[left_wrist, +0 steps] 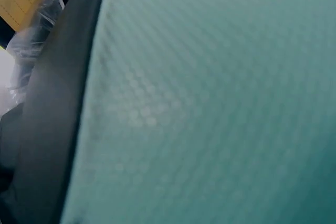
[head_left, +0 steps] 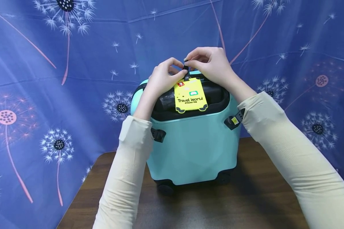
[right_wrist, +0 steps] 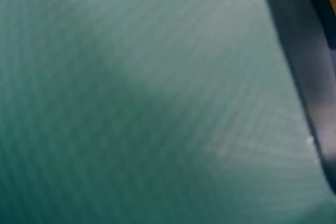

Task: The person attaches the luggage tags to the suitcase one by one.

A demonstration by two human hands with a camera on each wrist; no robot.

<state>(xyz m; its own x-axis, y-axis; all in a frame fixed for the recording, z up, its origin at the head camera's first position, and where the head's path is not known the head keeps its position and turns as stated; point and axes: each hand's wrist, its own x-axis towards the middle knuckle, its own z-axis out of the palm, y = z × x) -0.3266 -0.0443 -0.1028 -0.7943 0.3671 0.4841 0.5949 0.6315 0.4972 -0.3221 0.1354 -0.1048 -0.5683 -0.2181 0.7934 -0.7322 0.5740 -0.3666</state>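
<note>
A turquoise suitcase (head_left: 195, 146) with black wheels stands upright in the head view. Over its black top recess hangs a yellow luggage tag (head_left: 190, 95) printed "Travel World". The tag's black strap (head_left: 187, 75) rises from its upper edge. My left hand (head_left: 164, 76) pinches the strap between thumb and fingers. Just above it, my right hand (head_left: 210, 63) pinches the strap's upper end. Both wrist views are filled by the suitcase's ribbed turquoise shell (left_wrist: 210, 98), blurred, with its dark trim at the side. Neither wrist view shows a hand.
Beneath the suitcase is a brown wooden table (head_left: 189, 210). A blue curtain (head_left: 160, 38) with dandelion prints hangs close behind and at both sides. Clear plastic wrap (left_wrist: 34, 40) shows along the trim in the left wrist view.
</note>
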